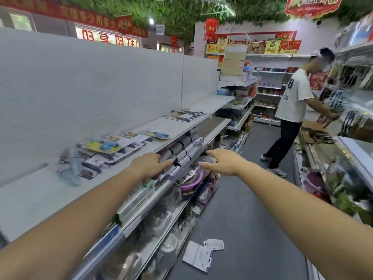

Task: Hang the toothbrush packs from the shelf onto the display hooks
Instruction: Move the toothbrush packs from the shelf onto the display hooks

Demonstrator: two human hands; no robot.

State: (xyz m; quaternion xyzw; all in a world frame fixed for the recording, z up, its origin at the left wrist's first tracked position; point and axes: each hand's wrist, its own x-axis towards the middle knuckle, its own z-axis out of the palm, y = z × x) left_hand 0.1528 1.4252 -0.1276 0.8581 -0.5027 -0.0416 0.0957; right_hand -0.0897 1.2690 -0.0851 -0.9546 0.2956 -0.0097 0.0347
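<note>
Flat toothbrush packs (105, 147) lie scattered on the white top shelf (40, 190) at left, with more packs (186, 115) farther along it. My left hand (150, 164) rests with straight fingers on a row of grey-and-white packs (182, 150) standing at the shelf's front edge. My right hand (220, 161) hovers just right of that row, thumb and fingers spread, holding nothing. Display hooks (351, 77) with hanging goods are on the blurred rack at far right.
A person in a white T-shirt (292, 98) stands in the aisle ahead, working at the right-hand rack. Two white packets (201, 253) lie on the dark floor. Lower shelves at left hold a purple bowl (193, 181) and plastic-wrapped goods.
</note>
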